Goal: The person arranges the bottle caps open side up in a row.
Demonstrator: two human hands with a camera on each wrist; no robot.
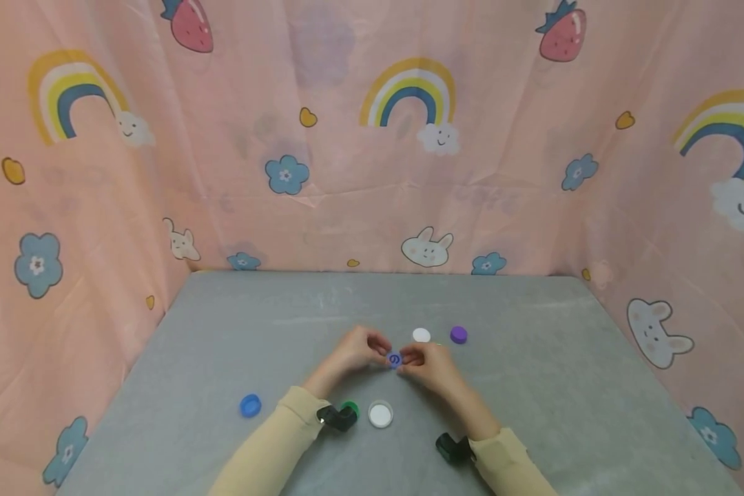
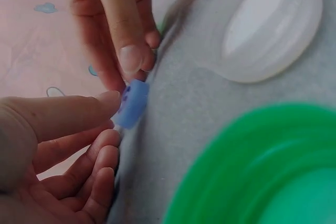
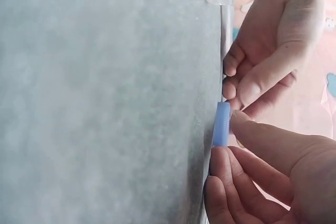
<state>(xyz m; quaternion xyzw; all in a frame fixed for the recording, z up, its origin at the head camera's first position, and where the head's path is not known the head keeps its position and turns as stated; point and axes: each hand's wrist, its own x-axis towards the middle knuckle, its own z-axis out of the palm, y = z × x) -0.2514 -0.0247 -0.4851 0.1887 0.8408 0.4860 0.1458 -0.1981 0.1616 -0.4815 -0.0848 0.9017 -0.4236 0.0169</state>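
Light-blue cap: lower centre
Left hand, right hand: I see fingertips pinching its opposite edges
Slip risk: I judge uneven pressure could flip it

I am noting smooth plastic with a dull sheen on the pale blue cap. The green cap is showing smooth plastic; the white-centred disc is displaying a translucent plastic rim. The grey tabletop is looking matt and mottled, the pink backdrop is appearing as creased, faintly shiny sheeting.
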